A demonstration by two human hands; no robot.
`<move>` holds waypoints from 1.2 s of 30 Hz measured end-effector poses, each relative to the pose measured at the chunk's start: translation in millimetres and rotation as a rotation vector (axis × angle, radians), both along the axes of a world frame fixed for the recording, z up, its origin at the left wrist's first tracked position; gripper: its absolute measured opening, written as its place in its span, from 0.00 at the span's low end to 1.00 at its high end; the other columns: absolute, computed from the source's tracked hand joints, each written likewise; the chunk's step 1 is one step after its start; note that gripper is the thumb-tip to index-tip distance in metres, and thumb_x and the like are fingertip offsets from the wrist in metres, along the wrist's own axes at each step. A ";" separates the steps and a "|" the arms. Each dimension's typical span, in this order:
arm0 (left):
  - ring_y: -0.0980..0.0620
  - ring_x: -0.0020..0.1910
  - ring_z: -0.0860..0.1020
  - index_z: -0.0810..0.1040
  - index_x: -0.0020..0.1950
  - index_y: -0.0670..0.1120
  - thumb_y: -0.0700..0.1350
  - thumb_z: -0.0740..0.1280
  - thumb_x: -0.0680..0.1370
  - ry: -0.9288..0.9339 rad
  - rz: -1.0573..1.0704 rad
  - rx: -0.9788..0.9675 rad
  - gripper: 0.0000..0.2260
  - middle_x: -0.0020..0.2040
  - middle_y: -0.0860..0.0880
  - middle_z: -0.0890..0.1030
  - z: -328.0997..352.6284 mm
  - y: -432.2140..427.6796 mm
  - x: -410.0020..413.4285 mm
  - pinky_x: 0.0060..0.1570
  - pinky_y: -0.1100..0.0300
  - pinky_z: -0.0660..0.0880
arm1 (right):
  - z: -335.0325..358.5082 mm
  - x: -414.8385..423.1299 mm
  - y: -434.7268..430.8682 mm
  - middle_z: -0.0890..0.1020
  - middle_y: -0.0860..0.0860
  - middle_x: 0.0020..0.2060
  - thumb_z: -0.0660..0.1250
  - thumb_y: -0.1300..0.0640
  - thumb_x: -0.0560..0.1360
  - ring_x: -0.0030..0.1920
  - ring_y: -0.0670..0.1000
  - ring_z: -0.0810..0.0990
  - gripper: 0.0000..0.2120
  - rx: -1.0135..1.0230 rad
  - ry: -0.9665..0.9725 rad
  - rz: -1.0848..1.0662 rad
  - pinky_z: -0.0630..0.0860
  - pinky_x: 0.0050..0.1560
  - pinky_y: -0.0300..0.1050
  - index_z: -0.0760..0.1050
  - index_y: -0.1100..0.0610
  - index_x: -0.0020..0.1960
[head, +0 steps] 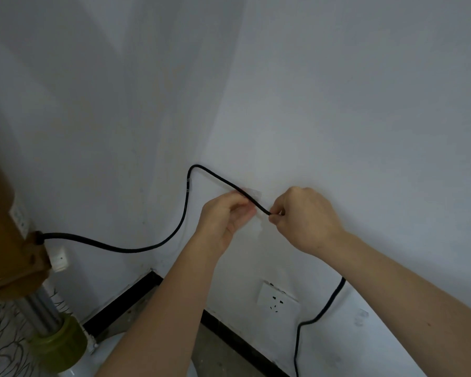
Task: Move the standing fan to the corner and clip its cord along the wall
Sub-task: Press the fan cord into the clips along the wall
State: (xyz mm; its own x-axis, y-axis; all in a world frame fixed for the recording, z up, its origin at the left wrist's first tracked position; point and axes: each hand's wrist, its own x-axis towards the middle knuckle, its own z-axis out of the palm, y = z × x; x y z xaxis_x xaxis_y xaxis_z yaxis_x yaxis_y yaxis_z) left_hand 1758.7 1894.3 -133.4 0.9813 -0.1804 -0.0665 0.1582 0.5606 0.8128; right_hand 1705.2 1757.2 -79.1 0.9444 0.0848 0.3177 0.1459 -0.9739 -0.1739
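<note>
The fan (8,240) stands at the far left near the room corner, with a brown motor housing on a chrome pole and a green collar. Its black cord (136,249) leaves the housing, sags, climbs the right wall, bends over a small clear clip (188,185) and slants down to my hands. My left hand (225,217) presses the cord against a clear clip or tape patch (252,194) on the wall. My right hand (305,217) pinches the cord just right of it. Below my right arm the cord (320,314) hangs down toward the floor.
A white wall socket (278,302) sits low on the right wall, with nothing plugged in. A black skirting board (229,338) runs along both walls above the grey floor. A white switch box (59,258) sticks out behind the fan housing.
</note>
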 end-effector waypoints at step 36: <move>0.51 0.30 0.84 0.81 0.43 0.38 0.42 0.74 0.71 0.195 0.050 0.166 0.07 0.38 0.42 0.84 11.0 -2.2 9.8 0.28 0.61 0.80 | 13.0 9.7 19.4 0.68 0.51 0.33 0.63 0.65 0.71 0.37 0.55 0.71 0.06 -0.042 0.144 0.014 0.68 0.35 0.44 0.67 0.57 0.41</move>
State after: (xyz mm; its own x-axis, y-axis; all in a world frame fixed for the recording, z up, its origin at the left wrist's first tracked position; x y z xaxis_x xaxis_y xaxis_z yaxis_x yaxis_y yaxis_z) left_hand 1768.6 1892.1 -122.4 0.9546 -0.1030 -0.2796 0.2961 0.4330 0.8514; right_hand 1714.9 1776.6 -66.1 0.9785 0.1091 0.1750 0.1365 -0.9787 -0.1530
